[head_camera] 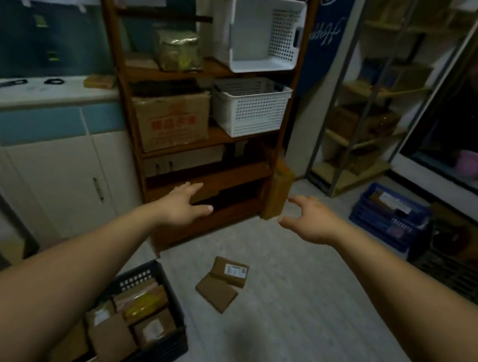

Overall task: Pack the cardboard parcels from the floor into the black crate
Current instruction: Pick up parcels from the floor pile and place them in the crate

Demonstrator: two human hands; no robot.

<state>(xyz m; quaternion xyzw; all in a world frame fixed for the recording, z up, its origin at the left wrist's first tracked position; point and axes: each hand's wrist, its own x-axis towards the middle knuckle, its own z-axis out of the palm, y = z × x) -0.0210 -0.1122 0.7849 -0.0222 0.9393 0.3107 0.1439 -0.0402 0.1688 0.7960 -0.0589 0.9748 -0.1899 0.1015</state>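
Both arms are stretched forward above the floor. The left hand is held out with the fingers straight and spread and the thumb apart, and nothing is gripped in it. The right hand is likewise spread wide, its fingers loosely extended and slightly bent at the tips, and nothing is held by it. Two cardboard parcels are seen on the floor below and between the hands: a labelled parcel is laid partly over the far edge of a plain parcel, so the two are touching. The black crate is set on the floor at the lower left, partly hidden by the left forearm, and it is filled with several packed parcels standing and lying side by side. The two floor parcels are placed near the crate, to its right and apart from it. A wooden shelf unit is seen behind the hands, on which two white baskets and a printed cardboard box are stored. A tall tan box is stood upright against the shelf's right corner, and a blue crate is placed on the floor further right.
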